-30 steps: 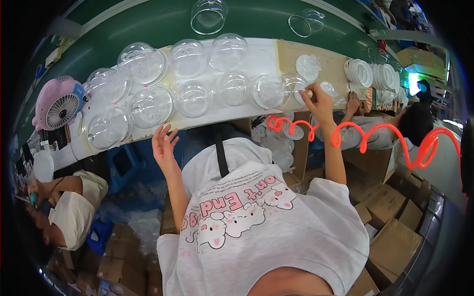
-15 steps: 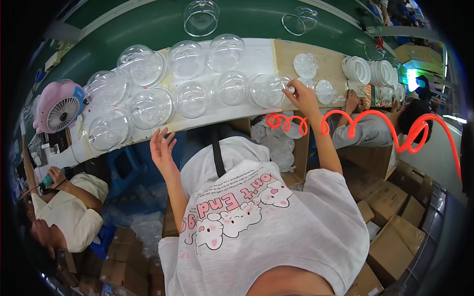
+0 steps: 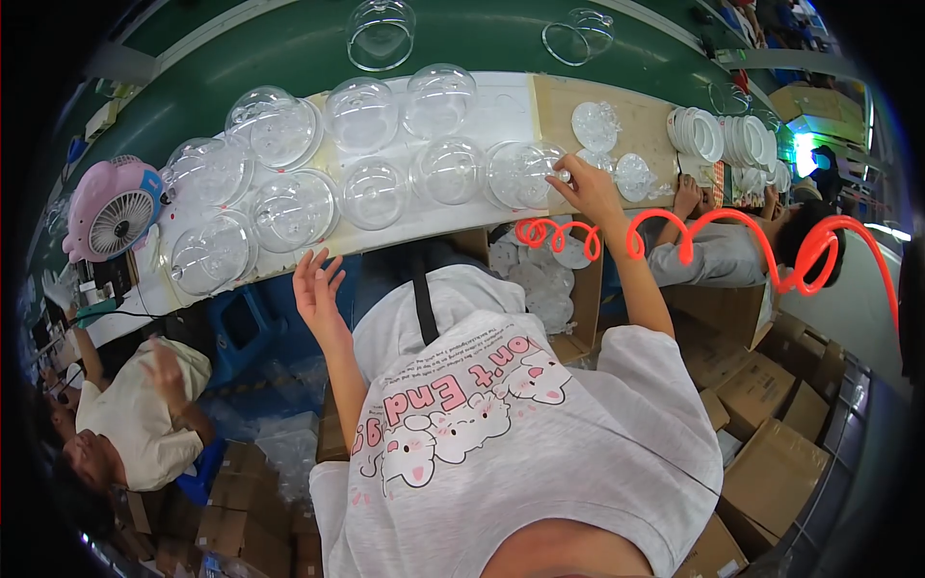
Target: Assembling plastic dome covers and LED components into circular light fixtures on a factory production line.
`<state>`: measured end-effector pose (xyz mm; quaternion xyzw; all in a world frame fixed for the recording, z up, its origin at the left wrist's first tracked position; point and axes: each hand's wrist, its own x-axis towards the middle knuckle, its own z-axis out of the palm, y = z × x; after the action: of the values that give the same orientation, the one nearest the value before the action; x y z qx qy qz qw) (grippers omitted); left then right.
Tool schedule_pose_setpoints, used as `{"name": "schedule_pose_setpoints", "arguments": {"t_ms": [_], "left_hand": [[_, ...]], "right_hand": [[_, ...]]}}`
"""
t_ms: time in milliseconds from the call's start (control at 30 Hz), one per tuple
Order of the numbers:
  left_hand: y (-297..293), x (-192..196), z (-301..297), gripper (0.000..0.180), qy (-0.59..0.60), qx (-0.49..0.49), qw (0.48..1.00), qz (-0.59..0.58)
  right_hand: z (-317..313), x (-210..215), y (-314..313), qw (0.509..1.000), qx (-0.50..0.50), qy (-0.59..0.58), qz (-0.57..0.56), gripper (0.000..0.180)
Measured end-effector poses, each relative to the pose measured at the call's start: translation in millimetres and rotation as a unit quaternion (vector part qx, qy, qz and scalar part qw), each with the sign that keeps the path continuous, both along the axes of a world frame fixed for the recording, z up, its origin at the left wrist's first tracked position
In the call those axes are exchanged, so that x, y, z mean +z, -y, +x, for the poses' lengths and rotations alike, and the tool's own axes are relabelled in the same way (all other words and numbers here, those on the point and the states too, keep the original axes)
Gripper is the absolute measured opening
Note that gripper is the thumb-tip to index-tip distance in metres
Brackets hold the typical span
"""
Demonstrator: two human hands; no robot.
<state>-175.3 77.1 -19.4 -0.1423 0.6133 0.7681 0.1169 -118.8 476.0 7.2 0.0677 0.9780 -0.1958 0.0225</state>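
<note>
At the right part of the white table, my right hand (image 3: 585, 185) pinches the small knob end of a clear dome cover (image 3: 523, 177). The dome lies tilted, with that knob toward my fingers. My left hand (image 3: 319, 289) hangs open by the table's front edge, its fingers apart and nothing in it. Beside the held dome, another clear dome (image 3: 449, 171) stands on the table, followed leftward by a smaller clear dome (image 3: 374, 195) and a dome on a clear disc (image 3: 292, 211). More domes form a row behind them.
Clear domes (image 3: 382, 37) rest on the green belt behind. A pink fan (image 3: 118, 214) stands at the far left. A red coiled hose (image 3: 713, 227) crosses my right forearm. White rings (image 3: 696, 135) are stacked at right. Co-workers sit on both sides; cardboard boxes (image 3: 777, 472) lie behind.
The domes on the green belt have shifted slightly left. The left co-worker's hand has come away from the green tool and is raised. My hands have hardly moved.
</note>
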Motion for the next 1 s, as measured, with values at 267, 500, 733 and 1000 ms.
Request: {"name": "schedule_pose_setpoints", "arguments": {"t_ms": [267, 500, 733, 1000], "left_hand": [[-4.1, -2.5, 2.0, 0.034, 0.001, -0.009, 1.0, 0.005], [-10.8, -5.9, 3.6, 0.033, 0.006, -0.025, 0.999, 0.02], [-16.3, -4.0, -0.8, 0.033, 0.007, -0.044, 0.998, 0.034], [-3.3, -6.8, -6.0, 0.033, -0.01, -0.066, 0.998, 0.018]], "right_hand": [[-0.5, 1.6, 2.0, 1.0, -0.003, 0.011, -0.011, 0.023], [7.1, -13.0, 0.7, 0.998, -0.058, -0.012, -0.015, 0.024], [5.5, -10.9, -2.1, 0.998, -0.054, -0.017, -0.021, 0.027], [-5.7, 18.4, 5.0, 0.987, -0.102, 0.064, 0.106, 0.044]]}}
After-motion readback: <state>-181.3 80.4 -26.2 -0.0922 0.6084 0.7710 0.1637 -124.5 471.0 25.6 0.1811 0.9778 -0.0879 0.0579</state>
